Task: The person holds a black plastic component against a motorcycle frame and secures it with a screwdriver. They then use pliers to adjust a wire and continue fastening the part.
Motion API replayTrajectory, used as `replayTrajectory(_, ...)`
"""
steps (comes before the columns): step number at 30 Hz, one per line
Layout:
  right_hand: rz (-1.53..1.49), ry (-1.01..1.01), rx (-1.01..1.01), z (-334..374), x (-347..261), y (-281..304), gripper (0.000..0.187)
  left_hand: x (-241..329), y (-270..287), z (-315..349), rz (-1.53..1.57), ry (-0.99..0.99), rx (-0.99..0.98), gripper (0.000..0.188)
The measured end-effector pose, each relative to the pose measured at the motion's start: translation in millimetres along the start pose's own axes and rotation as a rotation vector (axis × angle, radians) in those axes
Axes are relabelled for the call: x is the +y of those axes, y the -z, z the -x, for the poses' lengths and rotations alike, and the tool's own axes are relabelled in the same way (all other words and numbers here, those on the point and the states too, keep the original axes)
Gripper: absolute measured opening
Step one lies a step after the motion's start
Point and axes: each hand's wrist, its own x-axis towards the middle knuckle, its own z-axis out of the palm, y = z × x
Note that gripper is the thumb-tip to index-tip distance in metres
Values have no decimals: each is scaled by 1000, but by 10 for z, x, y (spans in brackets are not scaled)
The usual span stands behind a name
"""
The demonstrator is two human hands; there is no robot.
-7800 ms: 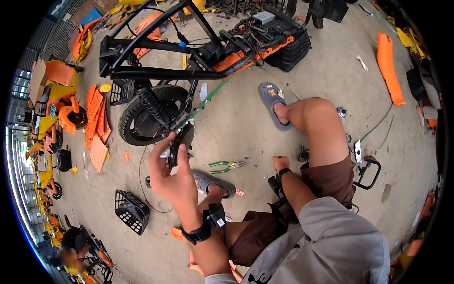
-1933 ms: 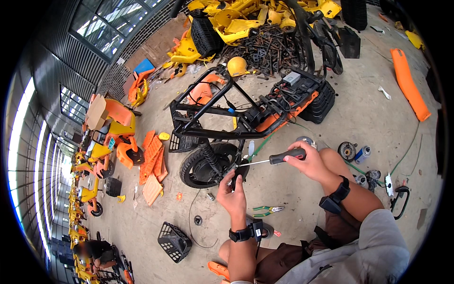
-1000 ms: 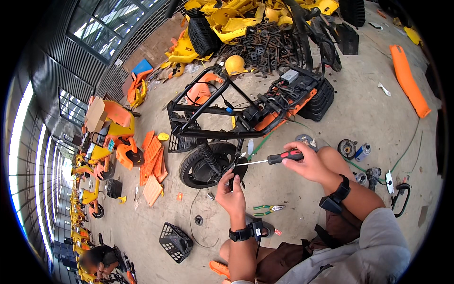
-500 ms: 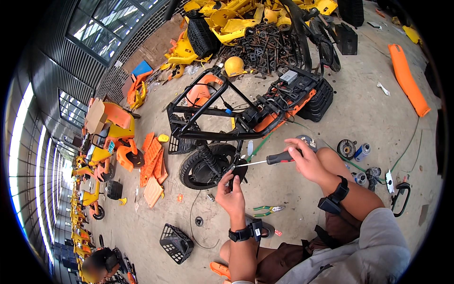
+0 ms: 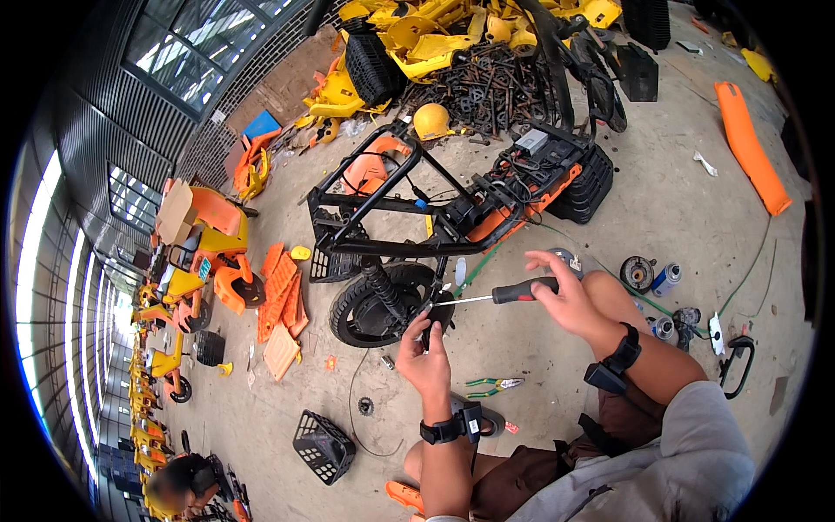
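Note:
A screwdriver [image 5: 515, 291] with a black and red handle points left, its thin shaft reaching the lower end of the shock absorber [image 5: 383, 291] beside the black wheel [image 5: 344, 317]. My right hand [image 5: 570, 300] has the handle's end between thumb and fingers, with the upper fingers partly raised. Beside the screwdriver's tip, my left hand [image 5: 424, 361] pinches at a small dark piece near the wheel hub; the fingers hide most of it. The wheel belongs to a stripped black scooter frame [image 5: 391, 248] lying in front of me.
Green-handled pliers [image 5: 494, 384] and a black basket [image 5: 323, 448] lie on the floor. Spray cans [image 5: 667, 278] stand at right, near an orange panel [image 5: 752, 148]. Yellow body parts [image 5: 426, 52] are heaped behind. Another person [image 5: 178, 483] crouches at lower left.
My right hand has shifted slightly right, its upper fingers a little more lifted. The screwdriver handle has moved slightly right too. My left hand stays nearly in place. The other person's head has moved slightly.

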Motion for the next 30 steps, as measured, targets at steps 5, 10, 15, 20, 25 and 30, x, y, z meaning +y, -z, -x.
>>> replayTrajectory(5,41,137,47,0,10,-22,41,6,-25,-13,50,8,28,12)
replayTrajectory(10,-100,-36,42,-76,126,-12,44,27,-11,3,46,25,10,12)
replayTrajectory(15,17,91,37,-18,87,-8,39,27,-17,0,47,16,12,12)
replayTrajectory(20,-226,-129,2,28,4,8,43,24,-4,-6,33,18,17,12)
replayTrajectory(25,13,102,18,-49,90,-18,43,26,-2,-5,16,13,13,12)
replayTrajectory(30,-29,28,48,-5,33,-5,41,19,-10,-6,32,7,14,12)
